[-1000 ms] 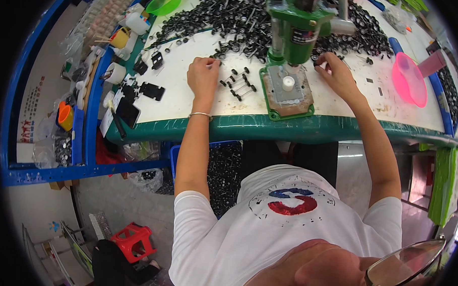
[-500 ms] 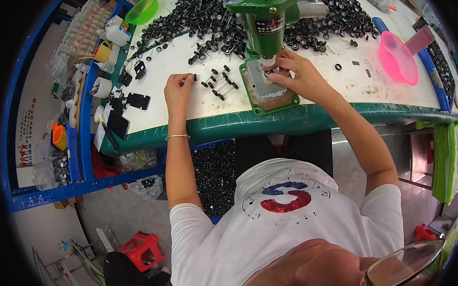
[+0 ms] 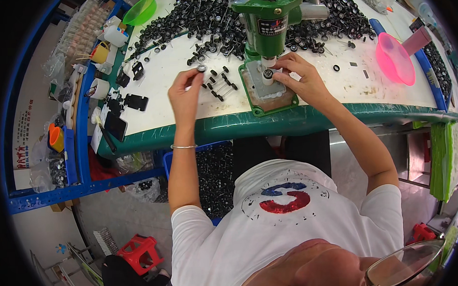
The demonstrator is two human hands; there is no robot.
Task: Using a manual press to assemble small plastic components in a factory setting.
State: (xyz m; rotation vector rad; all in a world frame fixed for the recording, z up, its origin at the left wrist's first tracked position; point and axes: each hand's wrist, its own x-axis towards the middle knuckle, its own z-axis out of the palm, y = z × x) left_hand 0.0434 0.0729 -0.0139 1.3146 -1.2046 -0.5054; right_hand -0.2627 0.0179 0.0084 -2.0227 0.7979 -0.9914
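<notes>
My left hand (image 3: 184, 99) is raised above the table, thumb and forefinger pinching a small toy wheel (image 3: 201, 68) with a silvery face. Just to its right, several wheel-and-axle sets (image 3: 220, 84) lie side by side. My right hand (image 3: 303, 78) reaches in from the right under the green bench press (image 3: 266, 33). Its thumb and forefinger close at the edge of a black-rimmed toy wheel (image 3: 268, 74), which sits on a pale holder over the grey base plate (image 3: 260, 86). The press rod is directly behind that wheel, close to my fingertips.
A large heap of black wheels with axles (image 3: 189, 23) covers the back of the table. Black plastic parts (image 3: 136, 102) lie at left, a green bowl (image 3: 139, 11) behind them. At right stands a pink basin (image 3: 395, 59); a loose black ring (image 3: 336, 68) lies nearer.
My left hand has lifted and moved right and forward, bringing its wheel into plain sight. My right hand has stayed at the press, its fingers shifted slightly, so the wheel there shows more.
</notes>
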